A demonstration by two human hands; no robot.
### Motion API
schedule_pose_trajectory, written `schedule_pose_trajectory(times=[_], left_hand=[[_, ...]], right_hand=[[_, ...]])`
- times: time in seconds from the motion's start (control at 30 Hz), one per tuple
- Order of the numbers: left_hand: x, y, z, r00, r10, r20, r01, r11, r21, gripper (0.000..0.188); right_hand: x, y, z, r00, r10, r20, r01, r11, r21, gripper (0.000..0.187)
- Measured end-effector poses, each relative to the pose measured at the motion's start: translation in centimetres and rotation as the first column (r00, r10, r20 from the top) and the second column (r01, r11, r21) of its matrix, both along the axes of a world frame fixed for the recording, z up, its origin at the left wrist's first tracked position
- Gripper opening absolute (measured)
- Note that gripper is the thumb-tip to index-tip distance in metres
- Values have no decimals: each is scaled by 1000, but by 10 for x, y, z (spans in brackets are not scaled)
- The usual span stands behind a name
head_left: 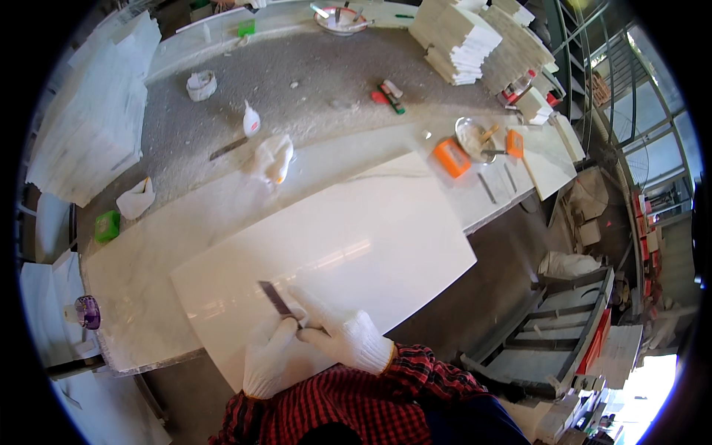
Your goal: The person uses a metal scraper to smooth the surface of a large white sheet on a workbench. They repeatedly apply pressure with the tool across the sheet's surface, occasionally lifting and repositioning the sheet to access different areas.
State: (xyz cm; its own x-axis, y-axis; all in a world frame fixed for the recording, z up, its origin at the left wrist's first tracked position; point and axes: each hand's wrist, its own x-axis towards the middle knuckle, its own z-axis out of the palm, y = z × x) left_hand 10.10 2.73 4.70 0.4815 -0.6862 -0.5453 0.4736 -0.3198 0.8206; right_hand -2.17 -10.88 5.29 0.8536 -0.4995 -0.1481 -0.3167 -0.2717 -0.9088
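Observation:
A large, glossy white stone slab (356, 230) lies in front of me, sticking out past the table edge toward my body. Over its near part my gloved hands meet at one end of a dark, flat scraper blade (275, 299), which points away and to the left. My left hand (269, 359) is closed around the blade's near end. Against the same end press the closed fingers of my right hand (347, 337), partly smeared by motion. Both gloves are white knit, and the blade's grip end is hidden in them.
Beyond the slab lie a crumpled white cloth (274, 158), a white squeeze bottle (251, 119) and a loose blade (228, 148). At right are a metal bowl (469, 133) and an orange box (451, 157). Stacked slabs (96, 111) stand left; a metal rack (556, 326) stands lower right.

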Motion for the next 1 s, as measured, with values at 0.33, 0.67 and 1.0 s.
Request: schedule_pose_trajectory(times=[0.33, 0.67, 1.0], left_hand=[[-71, -90, 25, 980, -41, 196, 25, 996, 83, 37], [-125, -196, 10, 908, -386, 163, 374, 922, 97, 36], [-152, -257, -7, 893, -356, 277, 364, 931, 22, 30]], right_hand=[[-207, -320, -73, 685, -729, -8, 439, 422, -794, 39], [-252, -337, -106, 759, -651, 22, 308, 329, -893, 31], [-240, -323, -128, 537, -807, 246, 769, 349, -535, 25]])
